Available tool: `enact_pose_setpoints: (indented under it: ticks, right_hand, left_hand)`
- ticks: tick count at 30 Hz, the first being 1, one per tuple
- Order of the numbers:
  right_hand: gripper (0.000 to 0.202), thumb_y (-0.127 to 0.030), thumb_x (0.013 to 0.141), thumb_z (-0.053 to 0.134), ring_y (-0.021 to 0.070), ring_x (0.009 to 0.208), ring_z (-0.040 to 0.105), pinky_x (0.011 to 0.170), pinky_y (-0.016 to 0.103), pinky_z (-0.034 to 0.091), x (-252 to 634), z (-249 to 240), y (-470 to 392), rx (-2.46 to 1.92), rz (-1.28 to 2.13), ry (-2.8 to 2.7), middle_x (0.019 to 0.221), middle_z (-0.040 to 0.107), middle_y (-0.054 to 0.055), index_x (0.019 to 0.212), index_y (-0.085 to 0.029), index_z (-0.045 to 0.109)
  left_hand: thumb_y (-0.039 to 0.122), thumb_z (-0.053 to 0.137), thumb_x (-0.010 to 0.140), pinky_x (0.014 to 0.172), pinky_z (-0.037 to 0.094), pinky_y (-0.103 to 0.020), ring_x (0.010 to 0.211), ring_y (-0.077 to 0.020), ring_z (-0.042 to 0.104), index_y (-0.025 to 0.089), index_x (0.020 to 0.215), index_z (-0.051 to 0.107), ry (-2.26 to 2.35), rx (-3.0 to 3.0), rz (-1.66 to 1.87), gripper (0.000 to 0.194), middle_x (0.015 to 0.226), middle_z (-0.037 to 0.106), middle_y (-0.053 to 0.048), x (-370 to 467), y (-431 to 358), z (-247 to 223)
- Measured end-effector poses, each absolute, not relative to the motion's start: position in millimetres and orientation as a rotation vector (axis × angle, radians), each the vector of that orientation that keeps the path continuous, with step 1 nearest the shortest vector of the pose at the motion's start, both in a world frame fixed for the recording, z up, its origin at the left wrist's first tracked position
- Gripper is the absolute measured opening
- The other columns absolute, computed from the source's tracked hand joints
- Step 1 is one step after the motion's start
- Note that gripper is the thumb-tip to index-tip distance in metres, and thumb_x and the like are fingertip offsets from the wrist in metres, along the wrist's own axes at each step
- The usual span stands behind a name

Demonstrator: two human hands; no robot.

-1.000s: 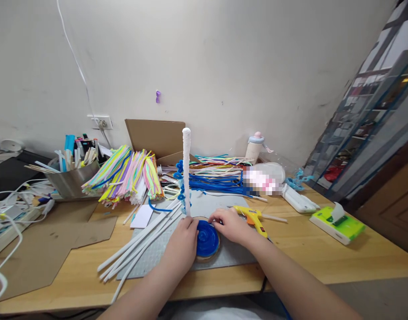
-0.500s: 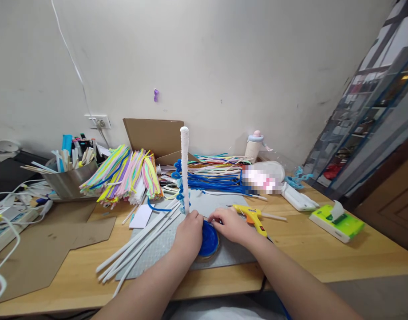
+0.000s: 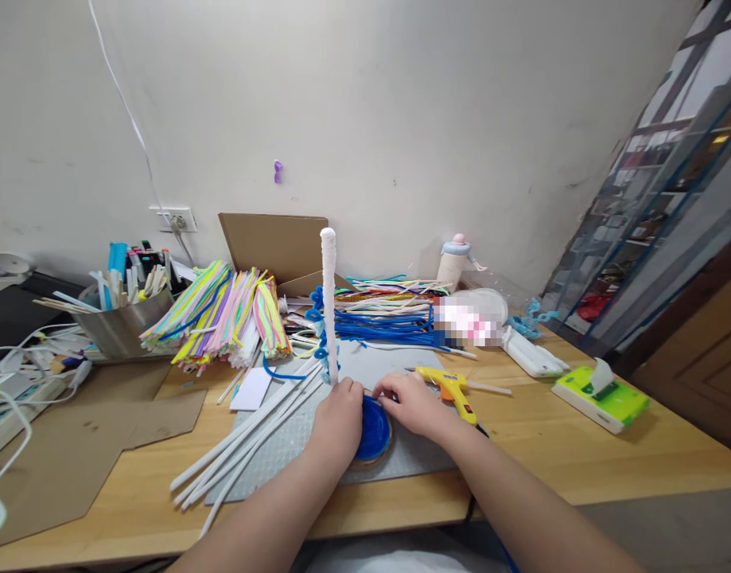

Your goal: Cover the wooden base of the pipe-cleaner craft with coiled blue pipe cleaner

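Note:
My left hand [image 3: 340, 423] is closed around the foot of an upright white wrapped stick [image 3: 329, 306], at the left edge of a round blue base [image 3: 374, 430] with a tan rim. Its fingertips are hidden behind the hand. Curled blue pipe cleaners [image 3: 317, 318] show just left of the stick. My right hand [image 3: 411, 402] has bent fingers pinched together at the far right rim of the base; anything between them is too small to make out. The base lies on a grey mat [image 3: 281, 461].
A yellow glue gun [image 3: 454, 390] lies right of my right hand. Loose white pipe cleaners [image 3: 246, 442] spread to the left. Behind are coloured pipe cleaner bundles [image 3: 222, 314], blue pipe cleaners [image 3: 382, 326] and a bottle [image 3: 453, 263]. A green tissue pack [image 3: 604, 398] sits at right.
The whole view has shifted very slightly. Both hands, the white stick and the blue base hold the same places relative to each other.

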State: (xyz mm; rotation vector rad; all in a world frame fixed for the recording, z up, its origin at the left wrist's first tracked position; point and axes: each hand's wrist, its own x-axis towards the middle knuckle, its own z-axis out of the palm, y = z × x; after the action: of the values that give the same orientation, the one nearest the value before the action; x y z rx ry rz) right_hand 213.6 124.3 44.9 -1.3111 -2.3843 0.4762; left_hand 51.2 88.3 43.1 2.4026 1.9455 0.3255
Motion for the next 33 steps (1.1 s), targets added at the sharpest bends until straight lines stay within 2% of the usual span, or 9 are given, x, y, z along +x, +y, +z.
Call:
enact_pose_setpoints:
  ticks: [7, 33]
  right_hand:
    - [0.017, -0.019, 0.085, 0.051, 0.0171, 0.085, 0.058, 0.079, 0.033, 0.029, 210.8, 46.4, 125.1, -1.289, 0.392, -2.348, 0.090, 0.069, 0.002, 0.086, -0.021, 0.067]
    - [0.016, -0.015, 0.083, 0.055, 0.0159, 0.080, 0.057, 0.080, 0.034, 0.027, 216.3, 43.1, 121.4, -1.252, 0.404, -2.395, 0.084, 0.067, -0.001, 0.084, -0.025, 0.068]
  left_hand:
    - [0.011, 0.036, 0.091, 0.074, 0.044, -0.029, 0.092, -0.0185, 0.057, 0.019, 0.099, 0.055, 1.941, 2.399, 0.369, 0.021, 0.096, 0.058, -0.004, 51.0, 87.2, 41.5]
    - [0.014, 0.034, 0.093, 0.070, 0.043, -0.028, 0.088, -0.0181, 0.058, 0.018, 0.089, 0.055, 1.959, 2.437, 0.317, 0.021, 0.093, 0.057, -0.004, 52.1, 87.7, 42.2]
